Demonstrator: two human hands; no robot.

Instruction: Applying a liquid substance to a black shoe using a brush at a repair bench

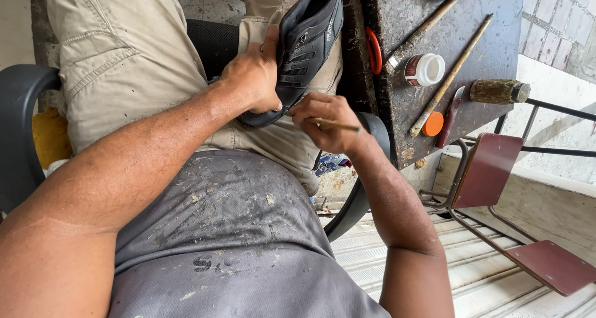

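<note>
Head view shows my left hand [254,76] clamping the black shoe [304,39] against my lap to steady it, while my right hand [329,122] pinches a thin stick [338,125] at its heel edge.

A black shoe [307,42] of matt, leather-like material with stitched panels is gripped by the left hand [251,76]; a smoother rubbery sole edge is seen at its 6 o'clock. A thin wooden stick [338,125] is pinched in the fingers [310,110] of the right hand [329,122]. The bench [490,45] is shown as dark, rough and stained. On it, long bare wooden sticks [450,76], a small jar [424,70] with a smooth white plastic lid, a glossy orange plastic cap [433,124] and a worn wooden handle [496,91] are seen. Grey knit cloth, crusted with dried specks, is worn as a shirt [236,225]. Beige woven cloth forms the trousers [124,51].
</note>
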